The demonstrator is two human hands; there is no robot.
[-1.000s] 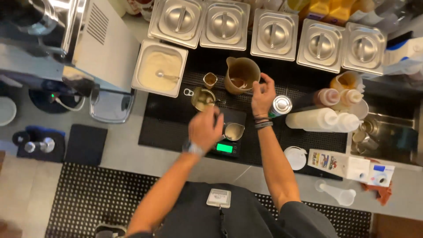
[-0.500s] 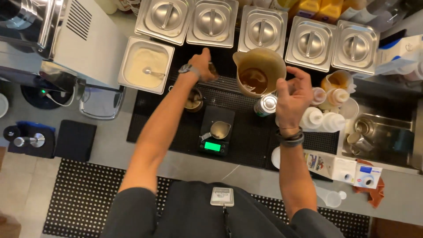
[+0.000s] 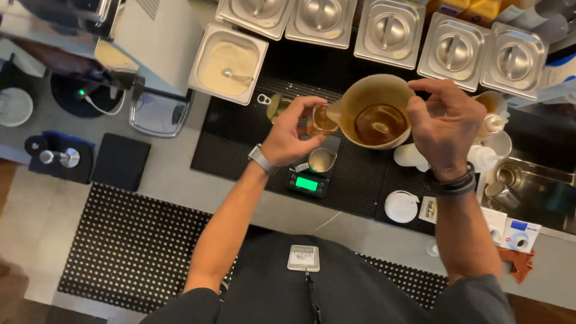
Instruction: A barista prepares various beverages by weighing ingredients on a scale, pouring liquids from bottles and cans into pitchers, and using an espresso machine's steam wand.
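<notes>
The right hand (image 3: 447, 120) tilts a tan pitcher (image 3: 375, 111) of brown liquid at the small glass (image 3: 322, 119) gripped by the left hand (image 3: 291, 135), already partly filled, above the scale (image 3: 309, 180).

Lidded steel tubs (image 3: 389, 33) line the back beside an open powder tub (image 3: 228, 63).

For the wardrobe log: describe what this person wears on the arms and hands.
Both forearms are bare, no gloves. The left wrist carries a watch with a grey band. The right wrist has dark stacked bands and a thin bead bracelet. Short dark sleeves cover the upper arms.
</notes>
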